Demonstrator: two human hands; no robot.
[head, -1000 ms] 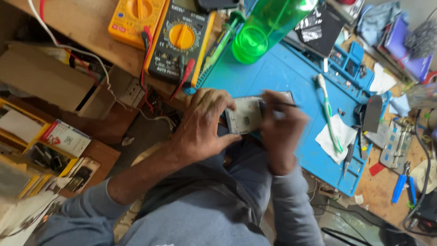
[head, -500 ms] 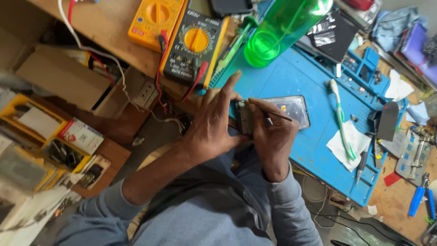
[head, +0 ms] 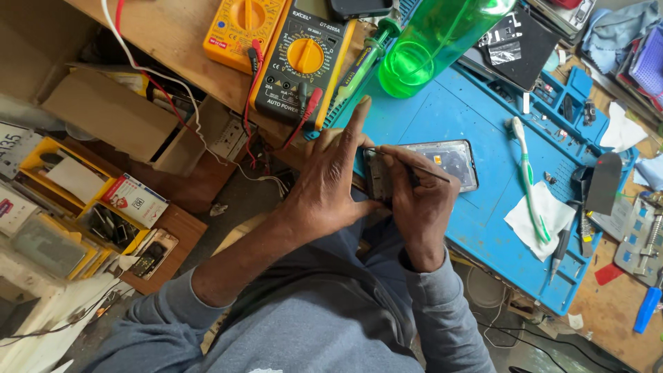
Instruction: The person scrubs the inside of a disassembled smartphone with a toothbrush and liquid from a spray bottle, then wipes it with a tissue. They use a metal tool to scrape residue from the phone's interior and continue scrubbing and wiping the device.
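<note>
On blue mat [head: 442, 124]: flat rectangular phone [head: 442, 162].

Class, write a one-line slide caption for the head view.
Left hand steadies an opened phone on a blue mat while the right hand works a thin tool into it.

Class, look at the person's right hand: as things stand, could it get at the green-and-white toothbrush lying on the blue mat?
Probably yes. The toothbrush lies in the open on the blue mat, with bare mat between it and the right hand. That hand, though, holds a thin tool on the opened phone.
</note>
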